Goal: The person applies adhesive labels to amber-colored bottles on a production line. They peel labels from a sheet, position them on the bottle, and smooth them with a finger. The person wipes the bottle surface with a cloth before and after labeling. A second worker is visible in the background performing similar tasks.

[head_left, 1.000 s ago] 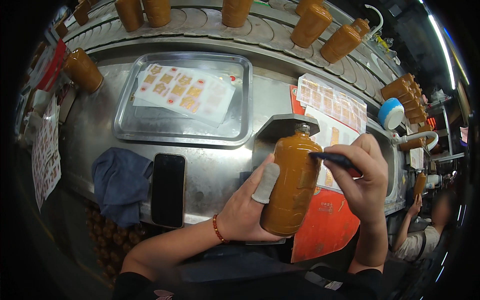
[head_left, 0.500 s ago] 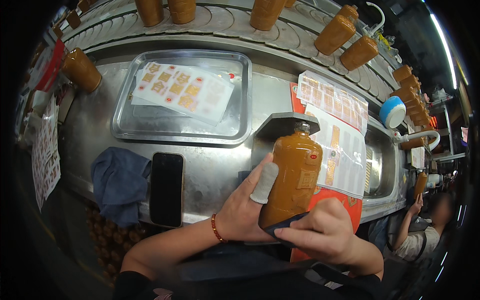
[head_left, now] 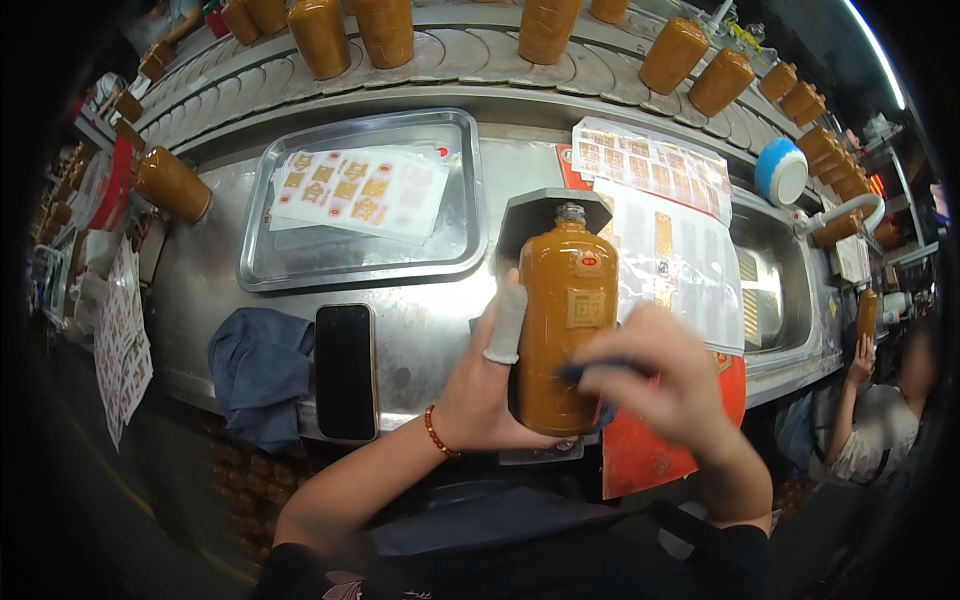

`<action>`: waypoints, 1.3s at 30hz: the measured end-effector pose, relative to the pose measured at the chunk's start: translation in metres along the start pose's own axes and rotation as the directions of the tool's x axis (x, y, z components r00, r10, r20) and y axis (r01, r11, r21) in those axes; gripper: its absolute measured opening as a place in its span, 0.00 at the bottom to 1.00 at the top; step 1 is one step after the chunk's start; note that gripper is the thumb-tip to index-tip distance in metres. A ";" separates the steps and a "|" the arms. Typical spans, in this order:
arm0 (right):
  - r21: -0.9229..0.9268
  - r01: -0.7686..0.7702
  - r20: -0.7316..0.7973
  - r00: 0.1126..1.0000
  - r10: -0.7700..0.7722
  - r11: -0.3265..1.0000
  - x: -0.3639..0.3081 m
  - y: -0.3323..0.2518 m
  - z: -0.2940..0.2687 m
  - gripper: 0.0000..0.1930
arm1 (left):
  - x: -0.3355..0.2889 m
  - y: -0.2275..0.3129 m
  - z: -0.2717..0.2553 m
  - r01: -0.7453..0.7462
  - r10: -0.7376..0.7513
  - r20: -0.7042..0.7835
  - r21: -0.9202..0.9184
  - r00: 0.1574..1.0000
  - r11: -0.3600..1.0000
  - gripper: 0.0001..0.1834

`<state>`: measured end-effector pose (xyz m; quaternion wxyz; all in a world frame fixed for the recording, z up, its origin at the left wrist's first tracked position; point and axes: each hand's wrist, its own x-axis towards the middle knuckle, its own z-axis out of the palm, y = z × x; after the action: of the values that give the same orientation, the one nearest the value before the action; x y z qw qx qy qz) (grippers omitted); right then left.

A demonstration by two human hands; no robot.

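Note:
A brown-glazed bottle (head_left: 566,330) with a clear ridged neck and a small red oval mark leans in front of me. My left hand (head_left: 478,400) grips it along its left side and under its base; a grey finger cot (head_left: 507,325) covers one digit. Over the bottle's lower front, my right hand (head_left: 660,375) is closed on a dark blue cloth (head_left: 572,372), smeared by motion. Behind the bottle's neck lies a grey octagonal plate (head_left: 520,220). Fingers beneath the bottle are hidden.
A metal tray (head_left: 260,270) holds sticker sheets (head_left: 350,190). Nearer lie a blue cloth (head_left: 262,365) and a black phone (head_left: 343,370). More sheets (head_left: 690,270) rest beside a sink (head_left: 790,300). Bottles (head_left: 385,35) stand on a conveyor (head_left: 450,60); at right, a person (head_left: 880,420) holds another.
The bottle has swung more upright, its front turned further toward me. My right hand and its cloth have moved up from the base onto the bottle's front. The whole view has shifted slightly.

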<state>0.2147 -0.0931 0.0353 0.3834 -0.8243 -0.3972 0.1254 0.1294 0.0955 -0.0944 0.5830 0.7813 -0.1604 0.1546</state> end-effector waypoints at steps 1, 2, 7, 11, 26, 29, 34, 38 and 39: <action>0.340 -0.321 -0.076 0.927 0.366 0.884 0.013 0.008 -0.005 0.10 | -0.002 0.004 -0.003 0.016 -0.017 0.024 0.043 1.000 0.999 0.79; 0.469 -0.361 -0.088 0.889 0.449 0.806 0.022 0.025 -0.021 0.09 | -0.002 0.011 -0.007 0.019 -0.024 0.052 0.080 0.998 0.997 0.79; -0.348 0.235 -0.347 0.867 -0.358 0.907 -0.022 0.030 0.008 0.17 | -0.037 0.035 -0.084 0.126 -0.041 -0.172 0.524 0.984 0.843 0.70; -0.065 0.416 -0.098 0.902 -0.420 0.907 -0.079 -0.008 0.048 0.14 | -0.085 0.029 -0.173 0.399 -0.103 -0.385 0.883 0.917 0.249 0.38; 0.375 -0.097 -0.604 0.729 0.322 0.922 -0.133 0.007 0.006 0.13 | 0.001 0.085 -0.143 0.163 -0.056 -0.514 0.166 0.856 0.972 0.16; 0.379 -0.085 -0.615 0.721 0.320 0.921 -0.127 0.006 0.011 0.13 | 0.066 0.095 -0.074 -0.201 0.197 0.048 0.368 0.979 0.908 0.16; 0.362 -0.160 -0.613 0.702 0.363 0.919 -0.143 0.014 0.011 0.11 | 0.105 0.063 -0.015 -0.464 0.297 0.432 0.356 0.851 0.811 0.13; 0.496 -0.180 -0.616 0.617 0.490 0.849 -0.154 0.025 -0.004 0.11 | 0.110 0.057 -0.019 -0.483 0.341 0.447 0.254 0.827 0.838 0.12; 0.557 -0.165 -0.605 0.590 0.535 0.814 -0.156 0.032 -0.011 0.12 | 0.110 0.054 -0.018 -0.477 0.351 0.434 0.226 0.830 0.849 0.11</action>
<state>0.1367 -0.2285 0.0040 0.6537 -0.7546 0.0087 -0.0570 0.2041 0.0906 0.0036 0.3561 0.8266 -0.4091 0.1503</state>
